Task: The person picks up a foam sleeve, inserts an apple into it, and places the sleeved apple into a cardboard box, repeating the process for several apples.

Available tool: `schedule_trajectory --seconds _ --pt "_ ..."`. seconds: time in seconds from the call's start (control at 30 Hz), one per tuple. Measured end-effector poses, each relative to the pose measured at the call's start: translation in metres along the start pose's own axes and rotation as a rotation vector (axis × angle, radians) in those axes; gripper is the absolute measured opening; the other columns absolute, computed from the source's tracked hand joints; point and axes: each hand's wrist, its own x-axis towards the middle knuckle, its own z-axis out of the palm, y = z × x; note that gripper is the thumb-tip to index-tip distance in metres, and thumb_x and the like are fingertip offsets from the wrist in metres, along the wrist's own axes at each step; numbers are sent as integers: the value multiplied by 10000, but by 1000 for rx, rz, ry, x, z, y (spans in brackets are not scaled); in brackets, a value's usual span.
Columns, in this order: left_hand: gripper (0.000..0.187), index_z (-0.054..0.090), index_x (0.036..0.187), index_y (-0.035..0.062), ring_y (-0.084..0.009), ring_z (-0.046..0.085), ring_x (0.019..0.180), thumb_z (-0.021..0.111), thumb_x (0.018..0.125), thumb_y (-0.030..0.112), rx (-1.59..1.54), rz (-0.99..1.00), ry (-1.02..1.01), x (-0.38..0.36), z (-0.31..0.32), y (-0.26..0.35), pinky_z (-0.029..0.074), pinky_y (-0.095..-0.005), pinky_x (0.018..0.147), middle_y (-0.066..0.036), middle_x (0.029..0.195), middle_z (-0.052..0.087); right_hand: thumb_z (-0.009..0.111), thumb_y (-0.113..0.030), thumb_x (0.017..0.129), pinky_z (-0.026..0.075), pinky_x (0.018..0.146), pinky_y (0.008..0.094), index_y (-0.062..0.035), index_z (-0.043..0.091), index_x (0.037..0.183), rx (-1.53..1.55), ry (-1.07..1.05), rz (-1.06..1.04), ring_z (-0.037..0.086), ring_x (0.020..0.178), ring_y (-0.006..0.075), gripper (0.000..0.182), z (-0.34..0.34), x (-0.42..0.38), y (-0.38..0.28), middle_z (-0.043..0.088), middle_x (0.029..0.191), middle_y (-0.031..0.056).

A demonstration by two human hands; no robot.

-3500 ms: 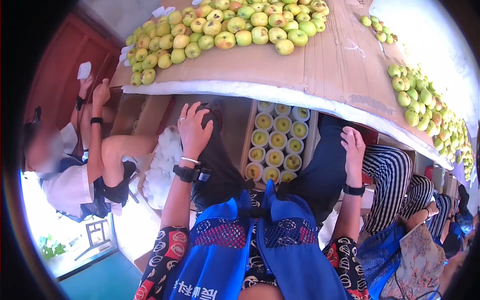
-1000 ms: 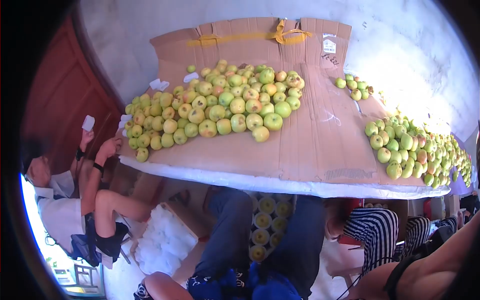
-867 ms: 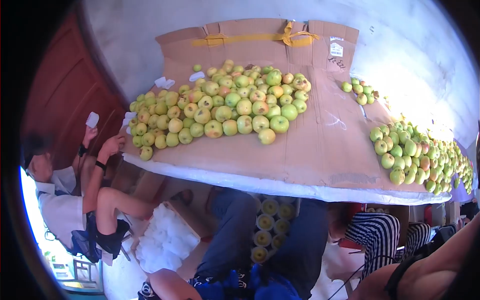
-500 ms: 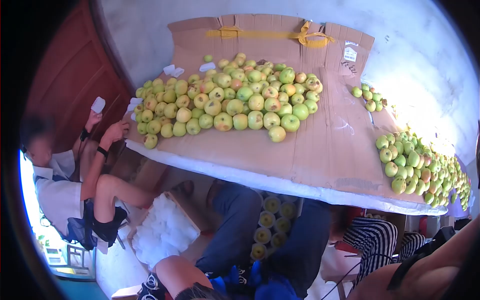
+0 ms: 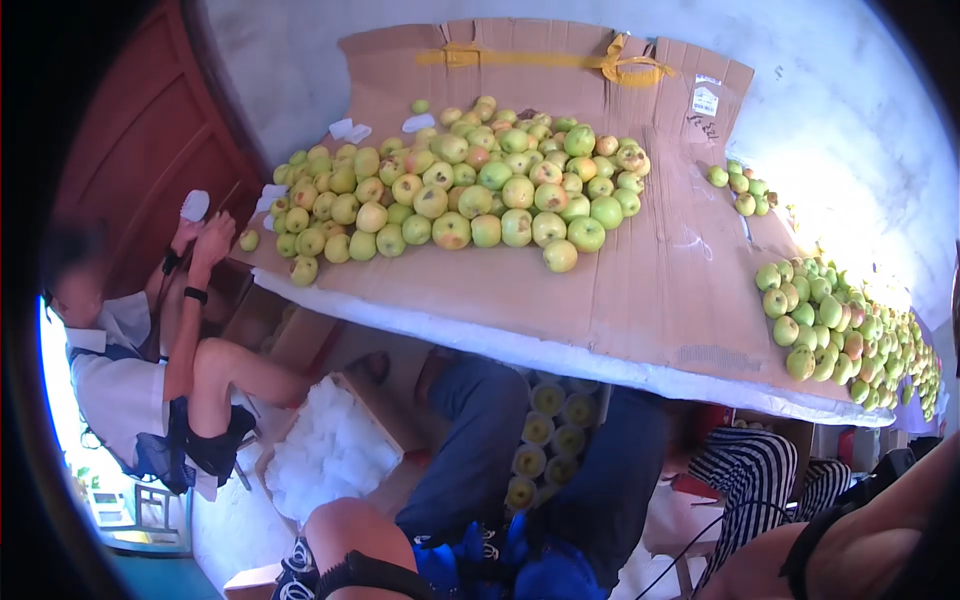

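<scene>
Neither of my hands can be made out. Bare skin with a dark band (image 5: 375, 572) shows at the bottom edge, and more bare skin with a dark strap (image 5: 870, 545) at the lower right; no fingers are visible on either. Blue material (image 5: 555, 575) lies between them, in front of two dark trouser legs (image 5: 470, 420). Between the legs stands a box of apples in round white holders (image 5: 537, 430). Above it, a large pile of green-yellow apples (image 5: 450, 195) rests on the cardboard-covered table (image 5: 660, 290).
At the left a seated person (image 5: 120, 350) holds up a white foam piece (image 5: 194, 206). An open box of white foam (image 5: 325, 455) stands on the floor. More apples (image 5: 830, 320) lie at the right, near striped trousers (image 5: 745, 465).
The seated person's hands have come together by the white foam piece, away from the table edge. A lone apple now shows there. The banded skin at the bottom edge shows more.
</scene>
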Motion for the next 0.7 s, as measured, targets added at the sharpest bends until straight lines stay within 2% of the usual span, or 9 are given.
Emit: schedule_trajectory --seconds 0.7 --pt "327 564 1162 3 -205 516 1147 411 939 187 -41 97 -85 4 11 23 413 -379 980 -133 1179 575 619 -293 835 389 859 482 -210 343 1327 41 -23 -80 475 1038 242 571 -11 4 -20 485 1182 49"
